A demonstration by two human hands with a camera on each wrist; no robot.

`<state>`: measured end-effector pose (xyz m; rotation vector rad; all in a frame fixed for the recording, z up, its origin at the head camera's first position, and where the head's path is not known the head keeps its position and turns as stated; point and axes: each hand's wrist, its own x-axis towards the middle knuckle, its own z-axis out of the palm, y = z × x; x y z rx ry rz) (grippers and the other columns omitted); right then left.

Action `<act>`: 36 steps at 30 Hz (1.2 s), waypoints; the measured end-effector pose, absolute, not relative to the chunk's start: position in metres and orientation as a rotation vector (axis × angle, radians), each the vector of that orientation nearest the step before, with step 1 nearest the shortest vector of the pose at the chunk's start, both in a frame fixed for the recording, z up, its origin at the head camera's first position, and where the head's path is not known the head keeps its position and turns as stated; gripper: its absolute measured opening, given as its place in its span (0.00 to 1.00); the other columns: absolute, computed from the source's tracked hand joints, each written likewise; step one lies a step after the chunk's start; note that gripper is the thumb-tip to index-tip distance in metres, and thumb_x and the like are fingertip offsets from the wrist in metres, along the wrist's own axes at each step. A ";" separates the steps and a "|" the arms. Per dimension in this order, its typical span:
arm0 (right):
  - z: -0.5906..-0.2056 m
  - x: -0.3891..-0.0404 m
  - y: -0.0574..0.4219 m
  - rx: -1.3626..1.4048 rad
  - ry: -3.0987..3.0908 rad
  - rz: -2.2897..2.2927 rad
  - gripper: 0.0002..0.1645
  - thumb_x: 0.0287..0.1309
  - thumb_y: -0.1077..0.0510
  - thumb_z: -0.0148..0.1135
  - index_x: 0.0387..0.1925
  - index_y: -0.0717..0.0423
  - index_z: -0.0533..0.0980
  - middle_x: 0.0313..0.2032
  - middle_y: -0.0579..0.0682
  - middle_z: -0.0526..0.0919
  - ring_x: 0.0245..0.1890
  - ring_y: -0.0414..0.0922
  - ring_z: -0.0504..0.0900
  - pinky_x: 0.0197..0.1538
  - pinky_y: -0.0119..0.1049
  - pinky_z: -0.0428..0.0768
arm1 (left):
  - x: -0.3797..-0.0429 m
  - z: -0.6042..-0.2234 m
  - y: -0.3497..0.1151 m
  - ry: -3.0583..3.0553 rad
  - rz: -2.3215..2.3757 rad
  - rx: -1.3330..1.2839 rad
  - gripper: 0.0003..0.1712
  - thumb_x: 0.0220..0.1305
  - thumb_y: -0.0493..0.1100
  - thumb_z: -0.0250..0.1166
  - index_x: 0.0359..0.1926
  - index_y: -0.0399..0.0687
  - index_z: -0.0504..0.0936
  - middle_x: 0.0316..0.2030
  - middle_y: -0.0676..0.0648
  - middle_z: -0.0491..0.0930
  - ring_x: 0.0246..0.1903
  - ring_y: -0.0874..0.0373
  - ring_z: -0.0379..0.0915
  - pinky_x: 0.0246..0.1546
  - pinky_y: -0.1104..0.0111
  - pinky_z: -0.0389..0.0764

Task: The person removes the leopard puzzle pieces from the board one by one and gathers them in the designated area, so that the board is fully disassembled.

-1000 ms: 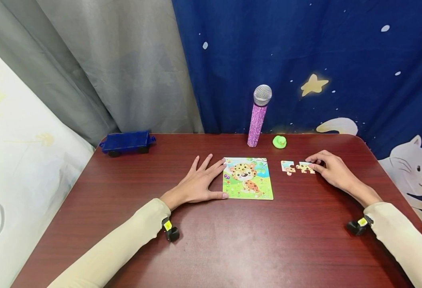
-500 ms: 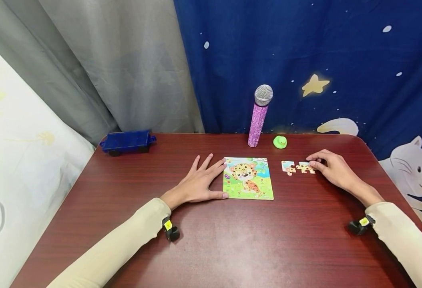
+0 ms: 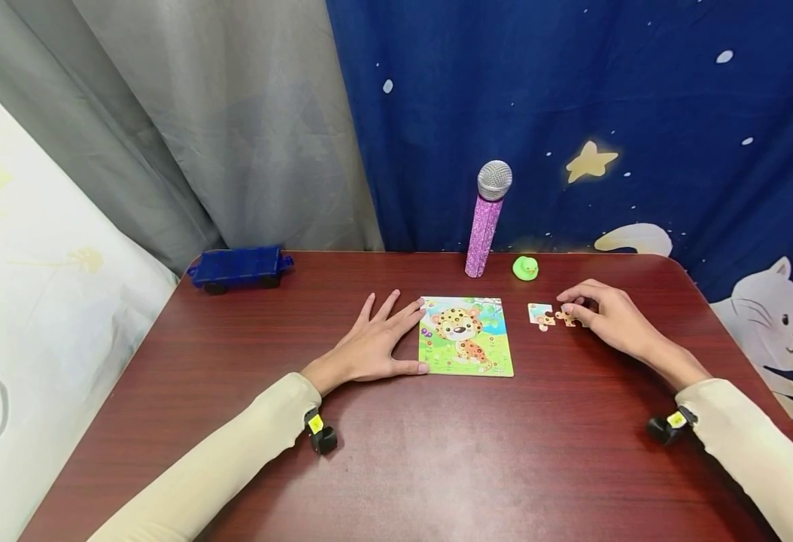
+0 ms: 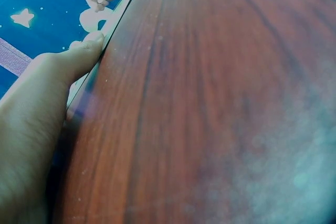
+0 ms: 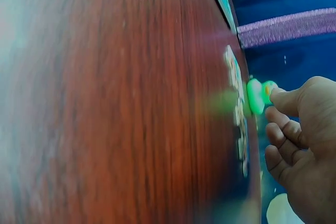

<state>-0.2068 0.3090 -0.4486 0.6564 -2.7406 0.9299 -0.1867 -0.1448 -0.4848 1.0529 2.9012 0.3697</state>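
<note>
A square jigsaw puzzle with a cartoon leopard lies flat on the dark red table. My left hand rests beside it, fingers spread, with fingertips and thumb touching its left edge. Two loose-looking puzzle pieces lie to its right: a corner piece and a spotted piece, partly covered by my right hand. That hand hovers over the spotted piece with bent fingers, thumb near the index finger. In the right wrist view the pieces stay on the table, apart from the fingers, and nothing shows in the grasp.
At the back edge stand a glittery pink microphone and a small green rubber duck. A blue toy wagon sits at the back left corner. Behind the table hang a grey curtain and a blue curtain.
My right hand has shifted left and lifted slightly over the spotted piece, covering more of it. The left hand and the puzzle have stayed in place.
</note>
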 end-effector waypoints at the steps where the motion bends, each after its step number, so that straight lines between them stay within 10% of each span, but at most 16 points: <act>1: -0.448 -0.207 0.306 0.659 -2.744 0.937 0.08 0.73 0.64 0.72 0.50 0.56 0.90 0.42 0.48 0.87 0.35 0.39 0.77 0.39 0.25 0.72 | -0.187 -0.485 -0.145 2.902 0.369 1.055 0.63 0.68 0.84 0.60 0.90 0.57 0.54 0.89 0.55 0.48 0.88 0.40 0.33 0.83 0.33 0.30; 21: -0.442 -0.210 0.258 0.784 -2.819 1.109 0.11 0.72 0.64 0.73 0.53 0.59 0.89 0.40 0.49 0.84 0.32 0.46 0.84 0.36 0.27 0.79 | -0.187 -0.485 -0.146 2.899 0.362 1.060 0.63 0.67 0.85 0.59 0.90 0.57 0.54 0.89 0.55 0.48 0.88 0.41 0.33 0.83 0.34 0.31; 36: -0.449 -0.215 0.224 0.855 -2.849 1.099 0.12 0.72 0.62 0.74 0.54 0.58 0.89 0.46 0.50 0.88 0.45 0.45 0.82 0.47 0.38 0.80 | -0.187 -0.486 -0.148 2.838 0.473 1.212 0.62 0.71 0.78 0.64 0.86 0.39 0.60 0.88 0.40 0.51 0.88 0.44 0.41 0.87 0.53 0.42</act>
